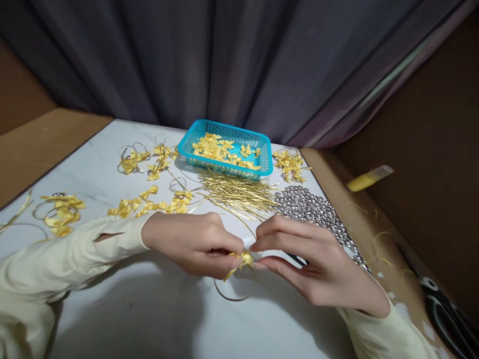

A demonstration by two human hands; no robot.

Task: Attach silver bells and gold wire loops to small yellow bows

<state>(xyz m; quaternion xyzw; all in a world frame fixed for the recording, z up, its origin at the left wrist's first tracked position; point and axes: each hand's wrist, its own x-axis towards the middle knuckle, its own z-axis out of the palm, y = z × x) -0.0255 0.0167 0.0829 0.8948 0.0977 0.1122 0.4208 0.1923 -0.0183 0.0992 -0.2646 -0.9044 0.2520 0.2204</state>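
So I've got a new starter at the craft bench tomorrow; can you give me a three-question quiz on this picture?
1. True or false: the blue basket holds silver beads.
2. What do the left hand and right hand pinch between them?
A. a yellow bow with a gold cord loop
B. scissors
C. a glue stick
3. Fill in: the pile of silver beads lies on the person's ____ side of the gold cords.

Key
1. False: it holds yellow bows.
2. A: the bow, its loop hanging below.
3. Right.
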